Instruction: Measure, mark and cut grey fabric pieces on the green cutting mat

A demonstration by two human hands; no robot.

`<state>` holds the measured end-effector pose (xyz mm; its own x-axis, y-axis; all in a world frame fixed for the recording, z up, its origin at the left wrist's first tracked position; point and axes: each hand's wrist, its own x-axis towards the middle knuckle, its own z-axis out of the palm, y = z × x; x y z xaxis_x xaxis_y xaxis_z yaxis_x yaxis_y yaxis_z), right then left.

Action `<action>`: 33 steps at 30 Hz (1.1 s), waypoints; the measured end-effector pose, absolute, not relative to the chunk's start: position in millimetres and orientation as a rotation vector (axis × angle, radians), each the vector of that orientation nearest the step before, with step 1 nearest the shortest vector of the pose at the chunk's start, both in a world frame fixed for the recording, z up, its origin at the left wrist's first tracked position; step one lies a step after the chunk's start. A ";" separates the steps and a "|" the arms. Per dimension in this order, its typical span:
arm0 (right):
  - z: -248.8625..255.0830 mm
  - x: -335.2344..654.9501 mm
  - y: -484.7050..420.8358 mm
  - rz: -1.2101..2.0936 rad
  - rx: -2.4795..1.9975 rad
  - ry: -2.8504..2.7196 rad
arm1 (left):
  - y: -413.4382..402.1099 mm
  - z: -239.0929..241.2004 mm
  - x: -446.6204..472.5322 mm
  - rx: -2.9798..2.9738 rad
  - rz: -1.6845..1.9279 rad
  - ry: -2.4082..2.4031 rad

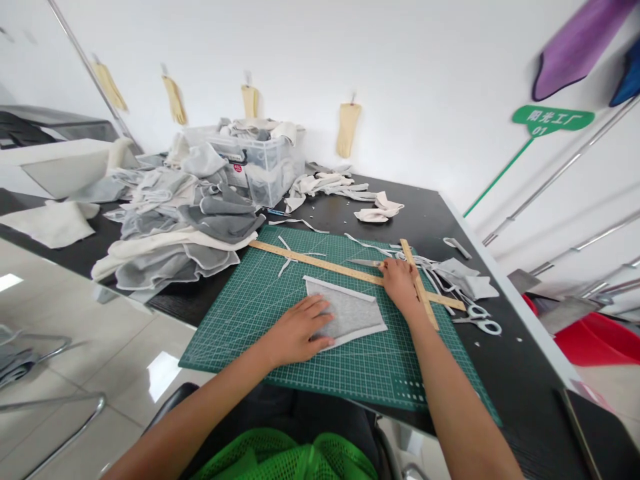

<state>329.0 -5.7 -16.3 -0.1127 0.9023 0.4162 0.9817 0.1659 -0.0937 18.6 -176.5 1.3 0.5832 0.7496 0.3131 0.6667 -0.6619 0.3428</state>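
Note:
My left hand (300, 333) lies flat with fingers spread on the left part of a grey fabric piece (353, 310) with white edges. The fabric rests on a green cutting mat (240, 333). My right hand (400, 283) is curled at the crossing of a long wooden ruler (320, 263) and a shorter wooden ruler (407, 252). From its fingertips a pointed metal blade (365, 263) sticks out to the left. The palm hides the tool's handle, so its exact kind is unclear. Thin white fabric strips (285, 267) lie over the long ruler's left part.
A heap of grey and white cloth (165, 220) stands left of the mat, beside a clear plastic bin (267, 167) full of cloth. Scissors (483, 320) with pale handles and fabric scraps (463, 277) lie at the right. More scraps (325, 183) sit at the back.

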 end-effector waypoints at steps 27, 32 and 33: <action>33.4 248.4 -88.5 1.993 -0.643 -1.018 | -185.8 -2.9 16.0 2.478 0.736 1.387; 27.2 232.4 -107.5 2.030 -0.626 -0.920 | -186.7 -6.0 15.0 2.465 0.756 1.383; 26.5 229.8 -113.4 2.029 -0.609 -0.881 | -186.7 -5.4 14.7 2.454 0.759 1.377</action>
<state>229.8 -113.4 26.5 -0.5445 0.8325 -0.1024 -0.4937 -0.4168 -0.7632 14.7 -186.7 -5.4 0.4252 0.8441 0.3265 0.7267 -0.5335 0.4327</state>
